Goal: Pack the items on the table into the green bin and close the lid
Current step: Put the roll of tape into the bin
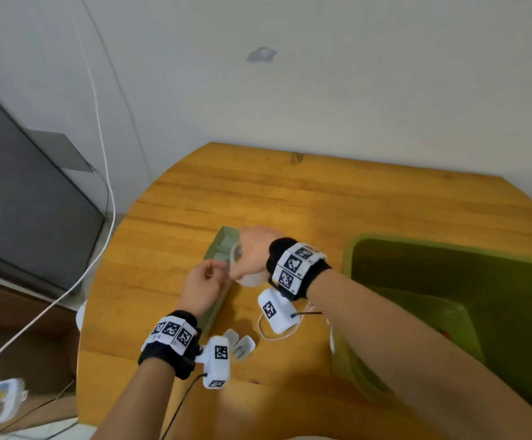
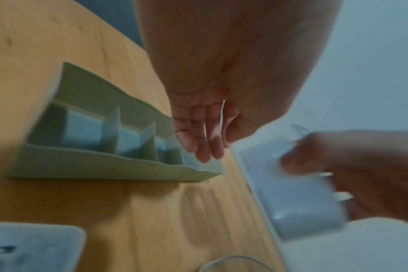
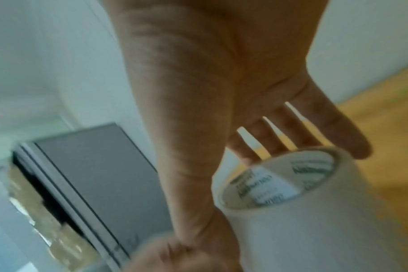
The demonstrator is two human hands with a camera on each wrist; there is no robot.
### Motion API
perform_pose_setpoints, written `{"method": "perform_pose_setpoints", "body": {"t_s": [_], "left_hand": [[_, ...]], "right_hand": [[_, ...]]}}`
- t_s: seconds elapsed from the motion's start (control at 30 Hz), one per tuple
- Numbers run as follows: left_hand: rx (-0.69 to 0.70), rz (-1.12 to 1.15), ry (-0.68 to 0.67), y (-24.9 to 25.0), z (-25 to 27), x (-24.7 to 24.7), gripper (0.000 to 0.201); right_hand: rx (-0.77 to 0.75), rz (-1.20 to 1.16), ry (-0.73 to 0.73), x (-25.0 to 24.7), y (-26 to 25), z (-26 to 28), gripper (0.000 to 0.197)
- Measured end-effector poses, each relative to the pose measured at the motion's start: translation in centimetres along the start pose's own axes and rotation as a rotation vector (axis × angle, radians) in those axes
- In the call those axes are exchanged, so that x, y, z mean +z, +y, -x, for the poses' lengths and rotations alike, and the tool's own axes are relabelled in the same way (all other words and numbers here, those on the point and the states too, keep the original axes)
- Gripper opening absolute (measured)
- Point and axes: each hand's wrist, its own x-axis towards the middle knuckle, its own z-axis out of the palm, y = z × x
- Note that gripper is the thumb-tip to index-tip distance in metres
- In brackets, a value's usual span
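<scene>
On the wooden table (image 1: 290, 198), near its centre, the left hand (image 1: 203, 289) hovers just beside the near end of a pale green divided organizer (image 1: 223, 246). In the left wrist view its fingers (image 2: 199, 139) hang loosely curled, slightly apart, over the organizer's (image 2: 93, 139) end compartment and hold nothing; contact with the organizer cannot be confirmed.

At 3 o'clock from the left hand, the right hand (image 1: 255, 249) grips a roll of white tape (image 1: 245, 271). The right wrist view shows the fingers (image 3: 352, 132) spread across the far side of the roll (image 3: 314, 220) and the thumb closing on the near side; the printed core faces the camera. The roll is lifted above the table, over the organizer's right edge.

At 3 o'clock from both hands, the green bin (image 1: 448, 274) sits at the table's right side, well apart from the organizer, with its top open. Small white flat items (image 1: 242, 344) lie on the table at 6 o'clock from the organizer; motion blur prevents identification.
</scene>
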Motion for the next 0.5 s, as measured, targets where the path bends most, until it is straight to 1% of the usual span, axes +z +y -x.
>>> {"method": "perform_pose_setpoints", "body": {"t_s": [0.1,0.17,0.23,0.4,0.5], "left_hand": [[0.034,0.073,0.023,2.2,-0.4,1.5,0.019],[0.067,0.098,-0.011,4.4,-0.5,3.3,0.018],[0.093,0.126,-0.054,7.2,-0.4,5.3,0.016],[0.113,0.156,-0.227,14.5,0.7,10.7,0.026],[0.112,0.057,-0.336,17.7,1.4,14.1,0.028]], "right_hand": [[-0.04,-0.063,0.08,-5.4,2.0,3.4,0.072],[-0.047,-0.087,0.131,-7.9,4.1,6.0,0.073],[-0.044,-0.104,0.187,-9.3,6.2,8.4,0.071],[-0.011,-0.12,0.277,-9.1,11.2,13.1,0.069],[0.021,-0.174,0.322,-7.7,14.9,15.9,0.069]]}}
